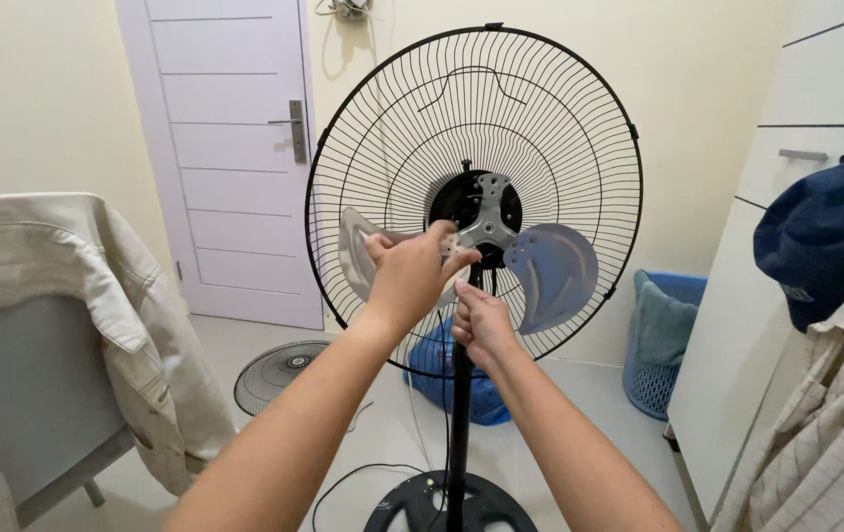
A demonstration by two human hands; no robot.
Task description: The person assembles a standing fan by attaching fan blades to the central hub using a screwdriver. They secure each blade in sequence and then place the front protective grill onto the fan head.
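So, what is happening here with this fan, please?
A person is working on a standing fan whose front grille is off; that grille lies on the floor by the door. The left hand holds one grey blade near the hub, and the right hand is closed on the lower blade, just under the hub. The rear grille is still mounted. A pale jacket hangs on a chair to the left.

Floor (580,394): we see pale tiles.
On it: fan base (449,504), detached front grille (276,372), blue laundry basket (660,345), black cord (343,483).
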